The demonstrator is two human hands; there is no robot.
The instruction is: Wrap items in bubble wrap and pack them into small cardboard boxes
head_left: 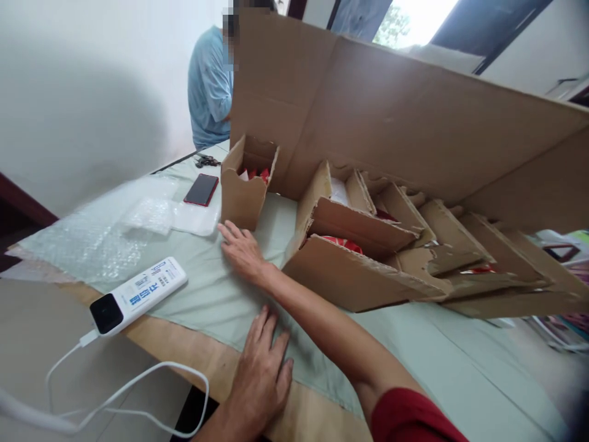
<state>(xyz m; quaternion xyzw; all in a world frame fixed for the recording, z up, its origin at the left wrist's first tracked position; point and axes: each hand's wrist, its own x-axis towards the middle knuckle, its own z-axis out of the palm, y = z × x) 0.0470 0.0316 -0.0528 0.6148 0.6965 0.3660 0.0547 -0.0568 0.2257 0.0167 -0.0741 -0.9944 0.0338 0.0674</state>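
My left hand (262, 368) lies flat near the front edge of the cloth-covered table, fingers stretched out and holding nothing. Further forward, my right hand (243, 250) rests on the pale green cloth (207, 288), its fingers spread beside the base of a small cardboard box (243, 199). Whether the fingertips touch that box I cannot tell. Red and white items show inside its open top. To the right stands a row of open cardboard compartments (368, 276), a red packet (343, 244) visible in one of them.
A tall cardboard panel (368, 116) stands behind the boxes. Left lie bubble wrap (124, 227), a dark red-edged phone (201, 189), keys (207, 161) and a white power bank (138, 294) with a white cable (151, 366). A person in a blue shirt (209, 92) is beyond the table.
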